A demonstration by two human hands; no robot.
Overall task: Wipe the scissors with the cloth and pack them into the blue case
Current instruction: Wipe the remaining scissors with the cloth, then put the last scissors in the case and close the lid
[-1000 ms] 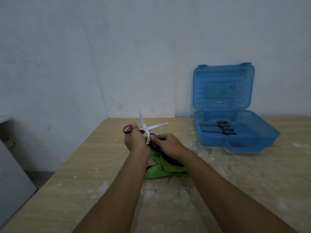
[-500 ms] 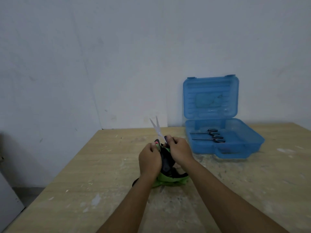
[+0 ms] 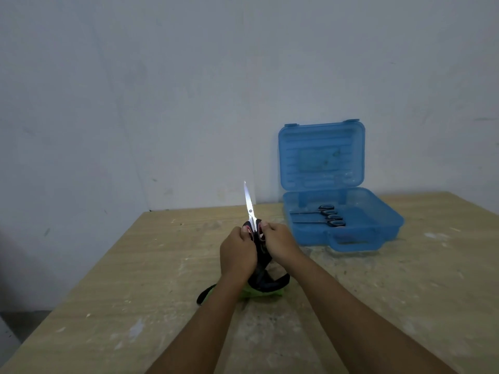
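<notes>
Both hands hold one pair of scissors (image 3: 249,206) upright over the table, its blades closed and pointing up and away. My left hand (image 3: 237,252) grips the left handle and my right hand (image 3: 280,244) grips the right handle. Under my wrists lies a green cloth (image 3: 270,292) with a dark strip on top, partly hidden by my arms. The blue case (image 3: 378,230) stands open at the right, lid up against the wall, with two black-handled scissors (image 3: 328,217) lying inside.
The wooden table (image 3: 135,279) is scuffed and paint-stained; its left edge drops to the floor. A pale wall (image 3: 189,90) rises right behind the table and the case.
The scissors' blades, spread wide a second ago, have come together. My hands have drawn the handles close, and the view has tilted so the case sits lower in frame.
</notes>
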